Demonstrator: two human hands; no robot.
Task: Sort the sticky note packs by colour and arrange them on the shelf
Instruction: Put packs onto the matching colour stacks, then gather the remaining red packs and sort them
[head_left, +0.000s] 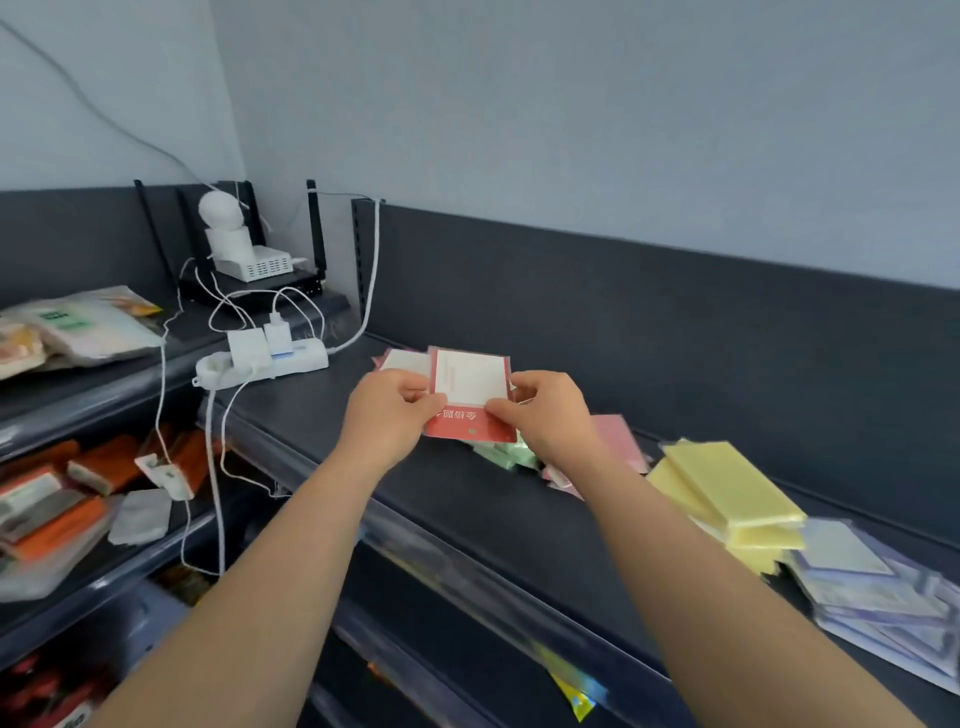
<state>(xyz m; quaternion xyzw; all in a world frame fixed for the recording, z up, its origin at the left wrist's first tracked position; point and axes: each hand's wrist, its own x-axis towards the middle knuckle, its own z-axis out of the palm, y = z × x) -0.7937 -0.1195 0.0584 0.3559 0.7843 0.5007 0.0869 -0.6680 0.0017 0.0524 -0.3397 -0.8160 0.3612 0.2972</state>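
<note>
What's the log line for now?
left hand: pinches red sticky note pack; right hand: pinches it too; yellow packs: stacked on shelf

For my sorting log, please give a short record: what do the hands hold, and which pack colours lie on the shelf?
held: red pack, pinched by left hand and right hand
shelf, left to right: green packs, pink packs, yellow packs, pale blue packs
left end: power strip
</note>
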